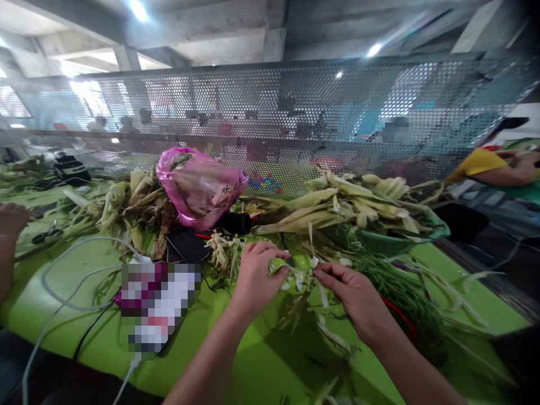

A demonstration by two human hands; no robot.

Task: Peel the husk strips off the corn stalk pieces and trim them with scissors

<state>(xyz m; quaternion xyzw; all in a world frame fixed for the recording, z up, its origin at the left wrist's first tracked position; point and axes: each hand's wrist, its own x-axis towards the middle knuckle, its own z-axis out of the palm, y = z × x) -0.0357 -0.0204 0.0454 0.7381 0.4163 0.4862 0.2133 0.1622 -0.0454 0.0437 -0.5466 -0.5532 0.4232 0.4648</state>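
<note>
Over the middle of the green table, my left hand (258, 278) pinches one side of some pale corn-husk strips (300, 277). From the other side my right hand (352, 295) grips them between thumb and forefinger. One thin strip stands upright between the hands, and others dangle below; how they are joined is too small to make out. Beneath and in front of my hands lie loose husk scraps (335, 336). Close to my right forearm is a bunch of thin green strands (396, 287), with a red curved edge under it.
A green basket (388, 243) heaped with corn husks (358, 202) stands behind. A pink plastic bag (202, 183), more husks (122, 208), scissors (48, 232) and a cabled phone (166, 309) lie leftward. Other people's arms (502, 169) show at both sides. A perforated metal screen (261, 107) crosses behind.
</note>
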